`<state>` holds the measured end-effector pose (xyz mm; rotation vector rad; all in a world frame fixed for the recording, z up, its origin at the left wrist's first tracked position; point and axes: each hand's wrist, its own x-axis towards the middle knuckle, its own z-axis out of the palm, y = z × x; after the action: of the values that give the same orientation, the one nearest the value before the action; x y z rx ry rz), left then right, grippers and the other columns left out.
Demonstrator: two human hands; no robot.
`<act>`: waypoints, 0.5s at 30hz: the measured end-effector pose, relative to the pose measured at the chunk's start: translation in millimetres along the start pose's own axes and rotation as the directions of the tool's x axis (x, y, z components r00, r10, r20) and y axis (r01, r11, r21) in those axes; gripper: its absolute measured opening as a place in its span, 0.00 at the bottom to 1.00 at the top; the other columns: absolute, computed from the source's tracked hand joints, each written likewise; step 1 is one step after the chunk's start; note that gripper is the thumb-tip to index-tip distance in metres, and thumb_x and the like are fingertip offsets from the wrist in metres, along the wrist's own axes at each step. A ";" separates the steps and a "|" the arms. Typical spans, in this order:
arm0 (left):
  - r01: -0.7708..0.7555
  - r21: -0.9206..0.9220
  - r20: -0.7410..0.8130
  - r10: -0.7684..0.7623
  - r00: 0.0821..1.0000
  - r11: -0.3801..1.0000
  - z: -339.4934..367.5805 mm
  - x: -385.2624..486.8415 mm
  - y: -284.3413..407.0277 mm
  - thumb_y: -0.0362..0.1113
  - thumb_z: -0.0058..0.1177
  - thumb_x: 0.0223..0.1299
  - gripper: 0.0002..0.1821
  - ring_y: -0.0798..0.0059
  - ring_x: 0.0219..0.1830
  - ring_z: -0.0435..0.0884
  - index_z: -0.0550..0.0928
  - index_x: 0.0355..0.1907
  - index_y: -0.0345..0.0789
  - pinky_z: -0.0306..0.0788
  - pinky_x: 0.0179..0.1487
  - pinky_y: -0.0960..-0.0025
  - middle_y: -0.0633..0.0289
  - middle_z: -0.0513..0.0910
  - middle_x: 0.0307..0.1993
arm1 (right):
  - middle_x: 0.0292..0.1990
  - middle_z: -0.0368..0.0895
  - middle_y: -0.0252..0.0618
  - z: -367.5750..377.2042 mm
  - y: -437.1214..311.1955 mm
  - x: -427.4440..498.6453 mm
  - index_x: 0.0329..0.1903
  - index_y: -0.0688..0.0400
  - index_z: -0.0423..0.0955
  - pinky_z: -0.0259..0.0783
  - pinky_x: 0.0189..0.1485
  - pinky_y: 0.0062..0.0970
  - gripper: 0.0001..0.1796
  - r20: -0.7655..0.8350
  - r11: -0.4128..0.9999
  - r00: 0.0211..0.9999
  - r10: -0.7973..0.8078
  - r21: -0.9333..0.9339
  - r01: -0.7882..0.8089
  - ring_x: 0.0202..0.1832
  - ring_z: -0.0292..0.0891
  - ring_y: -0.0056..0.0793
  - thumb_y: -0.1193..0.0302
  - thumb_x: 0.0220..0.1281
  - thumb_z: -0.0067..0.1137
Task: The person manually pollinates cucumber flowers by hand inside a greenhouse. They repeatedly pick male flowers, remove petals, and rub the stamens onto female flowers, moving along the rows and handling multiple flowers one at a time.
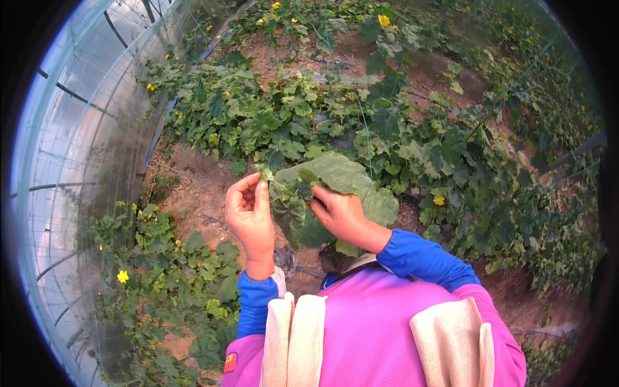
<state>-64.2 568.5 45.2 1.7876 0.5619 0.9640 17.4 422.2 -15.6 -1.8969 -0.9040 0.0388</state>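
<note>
My left hand [251, 208] pinches the pale green growing tip [263, 172] of a leafy vine between thumb and forefinger. From that tip the vine's stem [284, 187] runs right, towards my right hand [338, 213]. The right fingertips meet at the small crinkled leaves beside the stem; what exactly lies between them is partly hidden. Broad green leaves [338, 171] spread behind and above the right hand, and a folded leaf [291, 217] hangs between the hands. A thin green string [366, 126] rises from the leaves.
Vines with yellow flowers [123, 276] grow low at the left, and dense foliage [449, 159] stands at the right. Clear sheeting and netting [72, 145] on curved poles form the left wall. Bare reddish soil [198, 193] shows between plant rows. More green strings cross at the upper right.
</note>
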 end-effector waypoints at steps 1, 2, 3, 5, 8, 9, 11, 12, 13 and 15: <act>-0.047 0.040 -0.005 0.047 0.999 0.998 -0.2 -1.7 0.8 0.25 0.59 0.65 0.07 0.83 0.37 0.78 0.82 0.45 0.32 0.73 0.40 0.77 0.66 0.80 0.38 | 0.27 0.78 0.48 0.0 -0.7 -0.3 0.36 0.58 0.72 0.72 0.32 0.46 0.06 -0.006 1.000 1.000 -0.002 0.002 0.002 0.32 0.78 0.53 0.70 0.61 0.58; -0.086 0.060 -0.009 0.087 0.996 0.995 -0.5 -3.7 1.4 0.24 0.60 0.64 0.07 0.82 0.37 0.78 0.83 0.45 0.32 0.74 0.39 0.77 0.65 0.80 0.38 | 0.27 0.78 0.48 0.0 -0.9 -0.1 0.36 0.59 0.72 0.71 0.32 0.46 0.06 -0.012 1.000 1.000 -0.005 0.004 0.005 0.32 0.78 0.53 0.71 0.61 0.58; -0.176 0.132 0.014 0.175 0.984 0.976 -0.9 -6.3 2.0 0.23 0.60 0.63 0.07 0.81 0.37 0.78 0.83 0.44 0.32 0.74 0.39 0.76 0.65 0.80 0.38 | 0.27 0.78 0.48 -0.1 -1.5 0.1 0.36 0.59 0.72 0.71 0.32 0.46 0.06 -0.032 1.000 0.999 -0.024 0.003 0.024 0.32 0.78 0.53 0.71 0.60 0.58; -0.325 0.222 0.070 0.318 0.946 0.919 -2.4 -14.0 3.0 0.21 0.62 0.60 0.08 0.78 0.36 0.79 0.84 0.42 0.33 0.75 0.38 0.75 0.63 0.80 0.38 | 0.27 0.78 0.48 -0.5 -2.5 0.4 0.35 0.59 0.72 0.71 0.32 0.46 0.06 -0.010 1.000 1.000 0.011 0.021 -0.011 0.32 0.77 0.53 0.71 0.60 0.58; -0.454 0.315 0.117 0.441 0.890 0.833 -3.7 -22.4 0.9 0.19 0.64 0.55 0.12 0.71 0.39 0.80 0.85 0.40 0.36 0.75 0.42 0.72 0.61 0.81 0.39 | 0.27 0.77 0.49 -1.0 -3.2 0.6 0.35 0.60 0.72 0.70 0.32 0.45 0.06 -0.018 0.999 1.000 0.013 0.035 -0.012 0.31 0.77 0.54 0.72 0.60 0.58; -0.496 0.341 0.139 0.479 0.867 0.799 -4.3 -24.1 -0.4 0.18 0.64 0.53 0.14 0.70 0.39 0.80 0.85 0.41 0.36 0.75 0.42 0.71 0.61 0.81 0.39 | 0.27 0.77 0.49 -1.1 -3.2 0.4 0.35 0.60 0.72 0.70 0.32 0.45 0.06 -0.032 0.999 0.999 0.000 0.036 0.002 0.31 0.76 0.54 0.72 0.60 0.58; -0.526 0.364 0.144 0.511 0.847 0.769 -4.4 -25.5 -3.8 0.17 0.65 0.51 0.16 0.68 0.39 0.81 0.86 0.41 0.37 0.75 0.40 0.70 0.60 0.81 0.39 | 0.26 0.76 0.49 -0.6 -3.2 -0.1 0.35 0.60 0.72 0.70 0.32 0.45 0.06 -0.017 0.998 1.000 0.015 0.056 -0.014 0.31 0.76 0.54 0.72 0.60 0.58; -0.536 0.371 0.146 0.522 0.840 0.759 -4.7 -25.7 -5.2 0.17 0.65 0.51 0.16 0.68 0.39 0.81 0.86 0.42 0.37 0.76 0.39 0.70 0.60 0.81 0.39 | 0.26 0.76 0.49 -0.2 -3.1 -0.3 0.35 0.60 0.72 0.70 0.31 0.45 0.06 -0.019 0.998 1.000 0.008 0.062 -0.006 0.31 0.76 0.54 0.72 0.60 0.59; -0.546 0.378 0.148 0.533 0.833 0.748 -4.8 -25.8 -6.6 0.17 0.65 0.51 0.16 0.68 0.39 0.81 0.86 0.42 0.37 0.76 0.39 0.70 0.61 0.81 0.39 | 0.26 0.76 0.49 0.1 -2.9 -0.6 0.35 0.60 0.72 0.70 0.31 0.45 0.06 -0.002 0.998 1.000 0.022 0.066 -0.022 0.30 0.76 0.54 0.72 0.60 0.59; -0.557 0.379 0.141 0.549 0.824 0.739 -4.7 -25.7 -8.6 0.16 0.65 0.50 0.17 0.68 0.39 0.81 0.86 0.41 0.36 0.76 0.38 0.70 0.61 0.81 0.38 | 0.26 0.76 0.49 0.7 -2.6 -1.3 0.35 0.60 0.72 0.69 0.31 0.44 0.06 0.018 0.998 0.999 0.031 0.058 -0.032 0.30 0.76 0.54 0.72 0.60 0.59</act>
<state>-82.5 555.7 29.1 2.4184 0.2094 1.2971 14.7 422.5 -14.4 -1.8594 -0.8749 0.0994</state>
